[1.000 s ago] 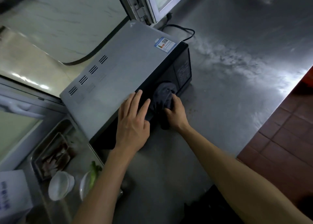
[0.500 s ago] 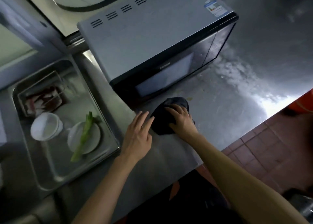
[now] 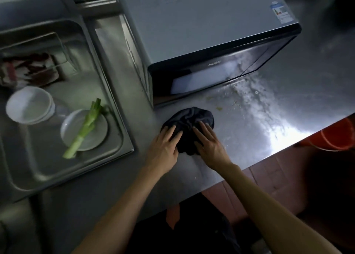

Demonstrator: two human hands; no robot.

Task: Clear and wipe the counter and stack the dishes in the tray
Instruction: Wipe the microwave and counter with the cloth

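Fingers: both hands lie flat on the dark cloth (image 3: 189,123), fingers straight and pressing down, not curled round it.
Left hand: the left hand (image 3: 163,146) rests on the cloth's near-left part, its fingertips (image 3: 172,129) over the fabric and its palm on the bench just short of the cloth.
Right hand: the right hand (image 3: 209,144) covers the cloth's near-right part, fingers spread and pointing toward the microwave (image 3: 201,29).
Cloth: bunched into a rumpled mound on the steel bench (image 3: 269,130), just in front of the microwave's left front corner; the far half of the cloth sticks out beyond both sets of fingertips, and a small fold shows between the two hands.
Microwave: grey-topped, with a black glass door facing the person and a label at its far right top corner.
Bench surface: smeared streaks and a few small crumbs lie in front of the microwave door, to the right of the cloth.
Tray: a metal tray (image 3: 123,119) sits left of the microwave, well apart from the cloth.
Tray contents: stacked white bowls (image 3: 28,105); a white plate (image 3: 84,129) beside them with a green vegetable stalk (image 3: 84,127) lying across it; further back a clear container (image 3: 32,65) holding something red and white, too blurred to make out.
Floor side: an orange bucket (image 3: 336,136) shows beyond the bench edge, right of the microwave.
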